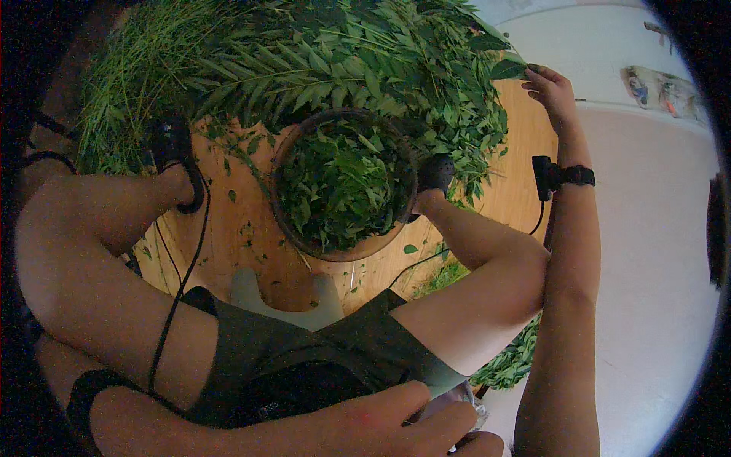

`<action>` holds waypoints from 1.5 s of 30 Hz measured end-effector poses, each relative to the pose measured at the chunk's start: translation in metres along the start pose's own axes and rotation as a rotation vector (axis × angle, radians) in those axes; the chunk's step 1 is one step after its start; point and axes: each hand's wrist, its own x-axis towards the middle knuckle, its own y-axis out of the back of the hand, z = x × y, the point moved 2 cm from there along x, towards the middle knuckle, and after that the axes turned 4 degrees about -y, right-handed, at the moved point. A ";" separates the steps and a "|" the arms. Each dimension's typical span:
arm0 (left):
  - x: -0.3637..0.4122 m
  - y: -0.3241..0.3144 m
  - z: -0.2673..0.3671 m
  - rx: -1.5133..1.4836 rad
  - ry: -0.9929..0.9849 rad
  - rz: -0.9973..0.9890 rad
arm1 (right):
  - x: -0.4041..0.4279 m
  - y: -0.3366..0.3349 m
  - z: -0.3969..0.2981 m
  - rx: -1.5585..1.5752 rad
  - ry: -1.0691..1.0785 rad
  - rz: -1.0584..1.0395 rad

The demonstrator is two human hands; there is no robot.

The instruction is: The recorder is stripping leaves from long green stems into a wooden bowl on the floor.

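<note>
My right hand is stretched out at the upper right. Its thumb and fingertips pinch the edge of a leafy green sprig beside a big heap of cut leafy branches. Between my feet stands a round basin, filled with loose green leaves. Low in the view, my left hand lies across my lap with bent fingers. The picture's lower edge cuts it off, and whether it grips anything is hidden. A crumpled clear plastic bag shows just past its fingers.
Thin grassy stems are piled at the left. Leaf scraps litter the wooden floor. More leaves lie beside my right thigh, near a pale wall. Black cables run past my legs. A pale stool edge shows below me.
</note>
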 end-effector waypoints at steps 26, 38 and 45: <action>0.007 0.018 -0.005 -0.146 0.308 0.103 | -0.004 -0.008 -0.010 -0.047 -0.024 0.008; -0.004 -0.021 -0.009 -0.038 -0.075 0.210 | -0.009 -0.008 -0.014 -0.028 -0.001 -0.013; 0.001 -0.019 -0.009 -0.063 -0.087 0.268 | -0.001 -0.005 -0.004 -0.015 0.014 -0.032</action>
